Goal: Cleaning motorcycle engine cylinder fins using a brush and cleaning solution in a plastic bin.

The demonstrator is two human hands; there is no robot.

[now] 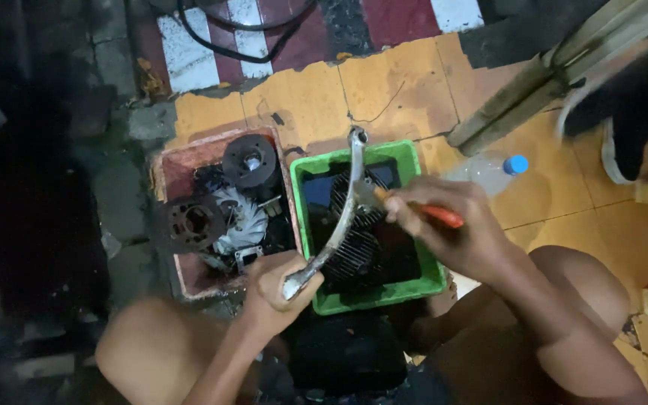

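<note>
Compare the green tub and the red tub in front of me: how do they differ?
The green tub holds dark liquid and a finned part; the red tub holds dry loose parts, a round disc and a fan wheel among them. The green tub lies under the curved metal lever that both hands work on; the red tub sits to its left, untouched. Both are rectangular, open-topped and rest on the floor.

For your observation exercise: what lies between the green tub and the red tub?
In the head view, nothing: the green tub and the red tub stand side by side, rims nearly touching.
</note>
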